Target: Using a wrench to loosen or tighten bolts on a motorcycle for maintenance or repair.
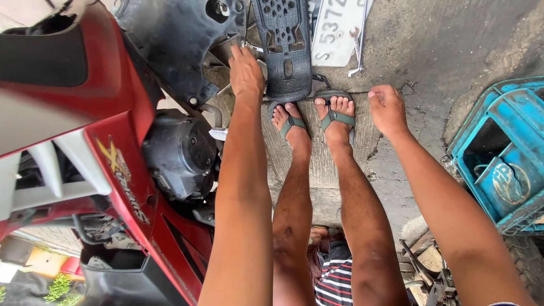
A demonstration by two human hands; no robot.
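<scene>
The left hand [246,71] reaches down beside the red motorbike [122,170], its fingers closed around a small metal tool [250,46] whose bright end shows just past the knuckles. It works at the black underside panel [170,39], above the dark engine cover [181,153]. The right hand [387,109] hangs free over the concrete floor [430,51], fingers loosely curled and holding nothing.

Just right of the left hand a black ribbed plastic part [287,48] lies on the floor, its near end touching the sandalled feet [314,119]. Beyond it, toward the far edge of the floor, rests a white plate [337,31] with a spanner [358,48] lying across its right side. A blue crate [498,153] stands at the floor's right edge, well apart from the right hand. Loose metal parts [425,272] sit near the right knee.
</scene>
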